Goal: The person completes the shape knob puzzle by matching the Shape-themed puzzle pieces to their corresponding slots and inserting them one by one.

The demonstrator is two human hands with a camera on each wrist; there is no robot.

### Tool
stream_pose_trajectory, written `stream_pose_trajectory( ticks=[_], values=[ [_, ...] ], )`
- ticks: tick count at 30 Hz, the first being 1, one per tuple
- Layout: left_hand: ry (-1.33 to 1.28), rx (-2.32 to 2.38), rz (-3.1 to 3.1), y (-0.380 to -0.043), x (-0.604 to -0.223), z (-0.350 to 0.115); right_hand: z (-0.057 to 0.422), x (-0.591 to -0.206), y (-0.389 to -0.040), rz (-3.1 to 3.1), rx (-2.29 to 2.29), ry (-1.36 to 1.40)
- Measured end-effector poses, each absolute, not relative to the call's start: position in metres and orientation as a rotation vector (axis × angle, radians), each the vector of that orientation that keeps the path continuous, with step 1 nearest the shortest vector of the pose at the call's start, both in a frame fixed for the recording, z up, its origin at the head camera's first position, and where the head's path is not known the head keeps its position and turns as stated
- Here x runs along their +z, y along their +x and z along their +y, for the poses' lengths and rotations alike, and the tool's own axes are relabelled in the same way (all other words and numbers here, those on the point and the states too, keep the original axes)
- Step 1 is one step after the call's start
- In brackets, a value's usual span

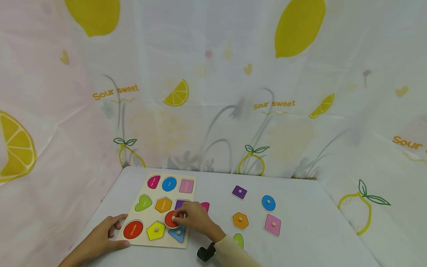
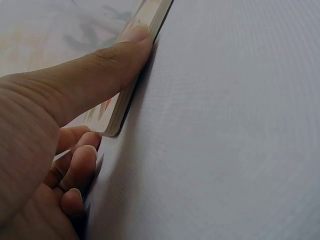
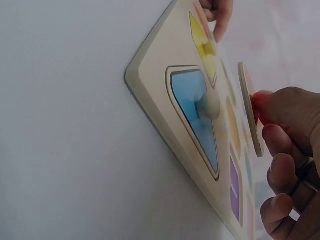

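A wooden shape puzzle board [image 1: 166, 243] lies on the left part of the table. My left hand [image 1: 100, 235] holds its near left corner, the thumb along the front edge and the fingers bent at the left side. Above the board, my right hand [image 1: 195, 218] pinches the knob of a red circle piece [image 1: 170, 218]. In the right wrist view this piece [image 3: 250, 110] is tilted and apart from the board. A yellow pentagon piece [image 1: 155, 230] and a blue triangle piece [image 3: 187, 95] sit in their recesses. The printed red circle recess [image 1: 133, 230] shows near my left hand.
Right of the board lie loose knobbed pieces: purple rectangle [image 1: 239, 192], blue circle [image 1: 268, 203], orange hexagon [image 1: 240, 220] and pink square [image 1: 272, 224]. A green piece [image 1: 238, 240] and a magenta piece [image 1: 205, 206] are partly hidden by my right arm. A lemon-print cloth [image 1: 213, 92] surrounds the table.
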State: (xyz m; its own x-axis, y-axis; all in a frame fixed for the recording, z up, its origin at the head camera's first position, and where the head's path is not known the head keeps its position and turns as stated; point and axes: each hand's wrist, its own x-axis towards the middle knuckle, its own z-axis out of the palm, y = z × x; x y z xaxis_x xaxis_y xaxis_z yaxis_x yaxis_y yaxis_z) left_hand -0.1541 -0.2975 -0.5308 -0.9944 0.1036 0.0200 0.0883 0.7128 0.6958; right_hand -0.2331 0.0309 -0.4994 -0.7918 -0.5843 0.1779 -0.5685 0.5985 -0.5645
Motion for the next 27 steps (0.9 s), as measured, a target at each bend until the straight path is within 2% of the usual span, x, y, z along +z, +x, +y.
stream_pose_trajectory(
  ticks=[16,27],
  values=[
    [0.177,1.168,2.928,-0.156,-0.532,-0.295,-0.006,-0.495,-0.228,2.807,-0.823,-1.066],
    [0.094,1.157,2.870,-0.157,-0.529,-0.297,-0.032,-0.496,-0.225,2.836,-0.744,-1.135]
  ],
)
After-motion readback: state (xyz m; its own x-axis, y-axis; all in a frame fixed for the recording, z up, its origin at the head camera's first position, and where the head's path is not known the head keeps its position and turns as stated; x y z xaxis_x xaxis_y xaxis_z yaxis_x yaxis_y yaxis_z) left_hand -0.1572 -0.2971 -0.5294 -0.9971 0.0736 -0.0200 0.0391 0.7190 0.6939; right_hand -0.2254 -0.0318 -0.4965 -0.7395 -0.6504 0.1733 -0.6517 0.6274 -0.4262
